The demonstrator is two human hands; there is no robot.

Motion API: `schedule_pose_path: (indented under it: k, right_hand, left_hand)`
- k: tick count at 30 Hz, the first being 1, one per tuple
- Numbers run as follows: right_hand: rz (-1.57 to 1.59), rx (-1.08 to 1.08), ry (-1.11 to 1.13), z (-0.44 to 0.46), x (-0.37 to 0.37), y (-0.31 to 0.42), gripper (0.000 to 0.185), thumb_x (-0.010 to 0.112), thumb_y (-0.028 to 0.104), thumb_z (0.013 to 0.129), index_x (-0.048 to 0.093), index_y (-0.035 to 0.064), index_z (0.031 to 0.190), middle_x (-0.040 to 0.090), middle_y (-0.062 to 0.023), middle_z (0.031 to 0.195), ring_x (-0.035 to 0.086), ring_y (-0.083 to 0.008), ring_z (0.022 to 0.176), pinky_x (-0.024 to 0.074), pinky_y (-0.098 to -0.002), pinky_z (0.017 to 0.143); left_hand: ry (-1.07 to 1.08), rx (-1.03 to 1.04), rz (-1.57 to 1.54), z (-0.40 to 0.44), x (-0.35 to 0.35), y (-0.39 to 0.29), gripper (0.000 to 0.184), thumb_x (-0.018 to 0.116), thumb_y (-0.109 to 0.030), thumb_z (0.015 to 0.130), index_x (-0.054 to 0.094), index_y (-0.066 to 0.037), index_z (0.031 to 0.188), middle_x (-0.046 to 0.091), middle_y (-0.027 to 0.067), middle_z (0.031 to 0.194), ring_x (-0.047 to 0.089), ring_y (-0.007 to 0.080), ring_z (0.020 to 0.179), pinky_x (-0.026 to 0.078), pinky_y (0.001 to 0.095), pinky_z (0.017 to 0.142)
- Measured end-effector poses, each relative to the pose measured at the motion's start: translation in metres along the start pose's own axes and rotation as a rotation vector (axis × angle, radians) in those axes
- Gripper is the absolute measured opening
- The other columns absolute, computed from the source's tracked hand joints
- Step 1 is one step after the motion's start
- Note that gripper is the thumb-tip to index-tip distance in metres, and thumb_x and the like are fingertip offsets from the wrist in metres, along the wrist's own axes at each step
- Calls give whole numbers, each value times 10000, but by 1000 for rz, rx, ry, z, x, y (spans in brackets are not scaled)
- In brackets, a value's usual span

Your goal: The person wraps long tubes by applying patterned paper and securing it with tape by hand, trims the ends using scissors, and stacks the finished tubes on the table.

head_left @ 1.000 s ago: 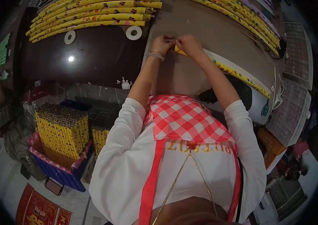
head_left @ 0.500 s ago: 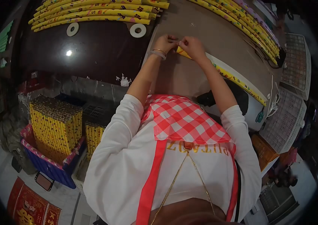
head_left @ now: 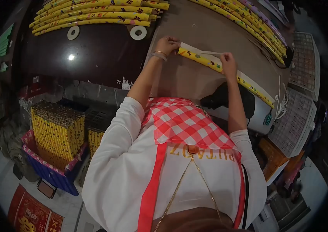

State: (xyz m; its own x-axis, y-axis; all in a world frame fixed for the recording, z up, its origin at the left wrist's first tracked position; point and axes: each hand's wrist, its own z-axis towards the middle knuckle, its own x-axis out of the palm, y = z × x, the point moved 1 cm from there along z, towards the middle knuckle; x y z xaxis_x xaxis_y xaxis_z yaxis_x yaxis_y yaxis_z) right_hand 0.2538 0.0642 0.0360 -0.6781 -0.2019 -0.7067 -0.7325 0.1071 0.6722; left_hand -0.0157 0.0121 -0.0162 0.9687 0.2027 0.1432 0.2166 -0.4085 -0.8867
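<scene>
A yellow patterned tube [head_left: 199,58] lies slantwise on the brown tabletop, with a white edge of its wrap showing along the far side. My left hand [head_left: 167,45] holds the tube's left end with its fingers closed. Farther right, my right hand [head_left: 229,63] is pinched on a thin white strip [head_left: 210,52] that runs from the wrap's far edge to my fingers. Beneath my right hand the tube passes on toward the lower right.
Yellow tubes [head_left: 94,19] lie at the back left, near two white tape rolls [head_left: 138,33]. More tubes [head_left: 249,27] lie at the back right. A blue crate [head_left: 51,172] holds upright tubes at the lower left. A black object [head_left: 229,101] sits by the table's front edge.
My right hand has moved right along the tube, away from my left hand, drawing out the white strip. My left hand stays at the tube's left end.
</scene>
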Motion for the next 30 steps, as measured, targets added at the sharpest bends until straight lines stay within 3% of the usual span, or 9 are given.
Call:
schedule_pose_path:
  k: [6, 8, 11, 14, 16, 18, 21, 24, 30]
  right_hand:
    - [-226, -6, -294, -30, -142, -127, 240, 520, 232, 813, 583, 15, 892, 597, -113, 821, 574, -181, 752, 428, -280, 672]
    - [-455, 257, -413, -43, -196, -174, 291, 535, 317, 796, 584, 31, 806, 593, -103, 778, 558, -210, 712, 422, -324, 643]
    - [-353, 313, -459, -60, -269, -241, 309, 525, 326, 794, 515, 40, 677, 521, -76, 604, 451, -190, 519, 357, -340, 516]
    - [-800, 442, -322, -62, -307, -310, 309, 503, 263, 803, 466, 35, 598, 426, -72, 455, 365, -200, 395, 303, -343, 446]
    - [-597, 501, -751, -52, -290, -298, 134, 520, 157, 780, 546, 32, 742, 533, -124, 650, 505, -242, 575, 405, -367, 547]
    - [-470, 290, -930, -44, -254, -238, 128, 531, 91, 770, 574, 21, 868, 583, -153, 820, 571, -265, 729, 456, -377, 651]
    - [-206, -184, -686, -6, -191, -154, 211, 533, 146, 810, 565, 20, 975, 586, -130, 910, 566, -243, 864, 441, -335, 751]
    - [-128, -215, -310, 3, -115, -32, 236, 522, 232, 843, 580, 61, 995, 602, -91, 925, 582, -202, 839, 448, -293, 720]
    - [61, -522, 300, 28, 16, 66, 244, 512, 227, 859, 587, 32, 987, 598, -54, 904, 541, -137, 813, 428, -265, 726]
  left_hand:
    - [8, -6, -16, -1, 0, -3, 333, 668, -67, 722, 500, 82, 967, 610, 146, 814, 565, 137, 523, 460, 241, 436]
    - [-8, 16, -12, 2, -1, 2, 343, 673, -68, 715, 504, 83, 973, 609, 145, 821, 565, 137, 524, 458, 239, 440]
    - [-14, -15, 60, -7, 2, -12, 313, 665, -77, 720, 531, 67, 963, 613, 130, 818, 558, 119, 512, 450, 229, 440]
    - [-30, 3, 115, -3, 1, -7, 286, 641, -77, 741, 538, 56, 973, 618, 109, 824, 550, 106, 496, 436, 217, 432]
    - [-42, 17, 83, -2, 1, -6, 277, 628, -65, 751, 532, 62, 977, 618, 106, 837, 551, 107, 502, 443, 219, 441]
    - [-32, 26, 93, -2, 0, -5, 273, 623, -60, 753, 529, 67, 976, 619, 108, 844, 551, 110, 507, 447, 223, 448]
    - [-12, 47, 62, -1, -2, 1, 279, 618, -56, 757, 520, 77, 981, 619, 110, 850, 552, 113, 516, 451, 227, 458]
    - [2, 58, 41, 4, -3, 7, 299, 618, -58, 757, 507, 86, 995, 620, 113, 851, 553, 116, 525, 452, 230, 466]
    - [-25, 87, 83, 1, -2, 7, 330, 623, -69, 751, 499, 72, 1022, 619, 117, 869, 556, 121, 540, 451, 239, 478]
